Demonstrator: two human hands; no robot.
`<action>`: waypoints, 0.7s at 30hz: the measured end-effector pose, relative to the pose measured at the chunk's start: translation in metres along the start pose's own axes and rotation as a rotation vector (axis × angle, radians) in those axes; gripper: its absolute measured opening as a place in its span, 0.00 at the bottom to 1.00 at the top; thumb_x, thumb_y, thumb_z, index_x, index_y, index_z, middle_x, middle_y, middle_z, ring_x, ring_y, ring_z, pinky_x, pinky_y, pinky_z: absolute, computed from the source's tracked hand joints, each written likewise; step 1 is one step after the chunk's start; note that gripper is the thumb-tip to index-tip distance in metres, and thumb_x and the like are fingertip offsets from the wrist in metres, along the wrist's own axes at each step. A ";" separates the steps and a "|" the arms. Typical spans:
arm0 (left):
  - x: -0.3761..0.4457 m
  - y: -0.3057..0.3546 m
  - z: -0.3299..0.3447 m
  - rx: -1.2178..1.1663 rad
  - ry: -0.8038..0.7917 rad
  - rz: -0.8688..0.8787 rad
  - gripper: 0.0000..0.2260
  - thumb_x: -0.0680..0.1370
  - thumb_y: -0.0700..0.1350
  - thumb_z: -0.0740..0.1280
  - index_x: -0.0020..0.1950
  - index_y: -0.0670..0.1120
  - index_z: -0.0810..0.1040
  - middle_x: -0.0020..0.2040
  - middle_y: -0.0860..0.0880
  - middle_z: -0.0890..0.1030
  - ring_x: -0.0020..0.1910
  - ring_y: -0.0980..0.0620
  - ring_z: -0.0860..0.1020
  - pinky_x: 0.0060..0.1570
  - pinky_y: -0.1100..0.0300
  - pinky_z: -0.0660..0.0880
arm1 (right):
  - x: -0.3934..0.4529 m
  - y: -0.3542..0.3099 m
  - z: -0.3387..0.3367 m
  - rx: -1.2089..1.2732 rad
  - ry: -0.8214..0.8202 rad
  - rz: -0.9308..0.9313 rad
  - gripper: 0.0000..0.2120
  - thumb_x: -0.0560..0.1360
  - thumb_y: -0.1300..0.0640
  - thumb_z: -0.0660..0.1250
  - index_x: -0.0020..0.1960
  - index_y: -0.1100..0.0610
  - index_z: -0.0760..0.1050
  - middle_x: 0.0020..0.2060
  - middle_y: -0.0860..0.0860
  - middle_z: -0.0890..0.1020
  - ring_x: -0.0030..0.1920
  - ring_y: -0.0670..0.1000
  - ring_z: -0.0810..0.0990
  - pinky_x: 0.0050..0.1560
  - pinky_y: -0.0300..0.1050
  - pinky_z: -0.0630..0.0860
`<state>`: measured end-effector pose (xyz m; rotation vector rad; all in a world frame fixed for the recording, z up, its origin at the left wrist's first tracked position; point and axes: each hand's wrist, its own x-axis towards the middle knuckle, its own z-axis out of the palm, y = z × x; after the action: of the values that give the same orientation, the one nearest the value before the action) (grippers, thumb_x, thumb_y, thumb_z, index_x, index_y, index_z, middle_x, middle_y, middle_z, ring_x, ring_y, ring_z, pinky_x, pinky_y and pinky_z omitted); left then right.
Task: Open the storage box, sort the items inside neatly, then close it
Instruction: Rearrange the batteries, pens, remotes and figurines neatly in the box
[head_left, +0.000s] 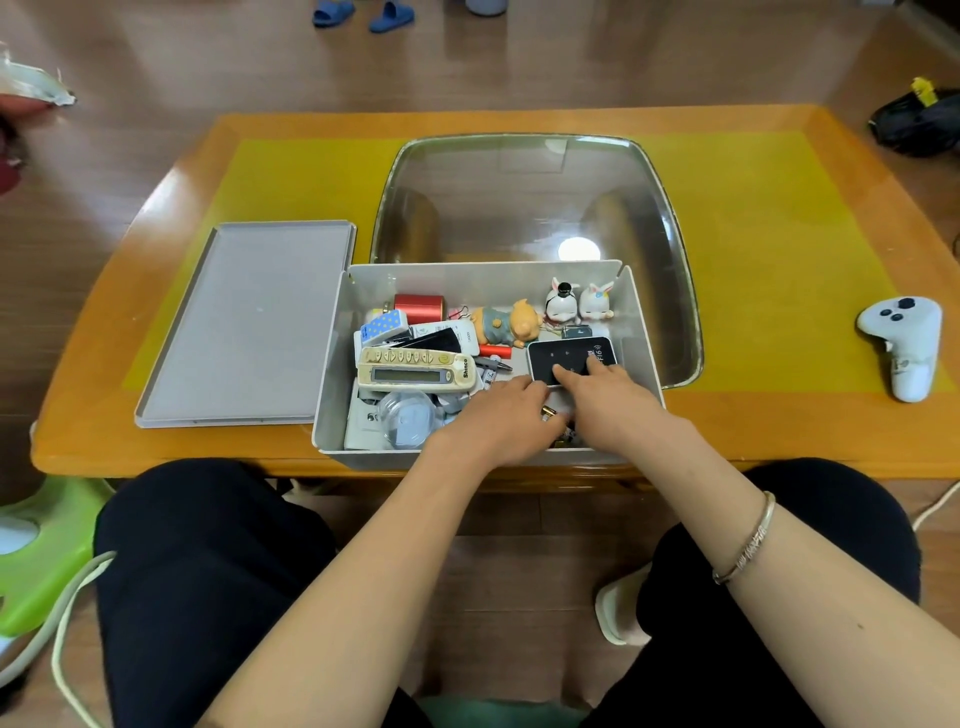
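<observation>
- Both hands reach into the open grey plastic storage box (332, 364) at the tabletop's near edge: left hand (498, 421) loosely curled, grasp unclear; right hand (608, 400) fingers pressing a black WiFi device (566, 358).
- Grey flat lid (249, 322) lies left of it on the orange wooden table (779, 431); wood floor around.

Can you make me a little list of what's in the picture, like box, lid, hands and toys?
box: grey storage box, open, on the table
lid: grey lid, off, lying flat left of the box
left hand: left hand inside the box, near its front, fingers over small items
right hand: right hand, fingertips on the black WiFi device
toys: two bunny figures and a piglet figure along the back wall
other items: cream remote, red tin
outside box: white controller at the table's right
</observation>
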<state>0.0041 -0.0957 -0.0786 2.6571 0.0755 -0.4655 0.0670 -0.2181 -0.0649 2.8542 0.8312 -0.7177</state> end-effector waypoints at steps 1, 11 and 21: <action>0.000 0.000 0.000 -0.002 -0.006 0.004 0.23 0.80 0.58 0.54 0.71 0.46 0.67 0.67 0.45 0.71 0.64 0.44 0.71 0.61 0.48 0.69 | -0.001 0.000 -0.001 0.001 -0.002 0.004 0.35 0.78 0.58 0.62 0.78 0.49 0.47 0.76 0.61 0.52 0.74 0.62 0.55 0.69 0.55 0.65; -0.001 0.003 -0.002 0.073 -0.136 0.008 0.29 0.81 0.59 0.51 0.79 0.49 0.50 0.78 0.45 0.55 0.75 0.43 0.58 0.70 0.48 0.60 | -0.005 -0.001 -0.003 0.010 -0.006 0.021 0.32 0.78 0.55 0.62 0.77 0.50 0.50 0.73 0.61 0.59 0.72 0.62 0.58 0.67 0.55 0.66; 0.001 0.005 -0.007 0.023 -0.126 -0.083 0.25 0.80 0.51 0.56 0.74 0.41 0.59 0.70 0.39 0.69 0.66 0.41 0.69 0.63 0.48 0.69 | 0.000 0.004 -0.006 0.011 0.165 0.043 0.26 0.75 0.54 0.67 0.71 0.55 0.64 0.62 0.59 0.68 0.62 0.60 0.70 0.56 0.52 0.72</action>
<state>0.0079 -0.0977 -0.0708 2.6480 0.1435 -0.6632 0.0711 -0.2204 -0.0597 2.9626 0.7843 -0.4891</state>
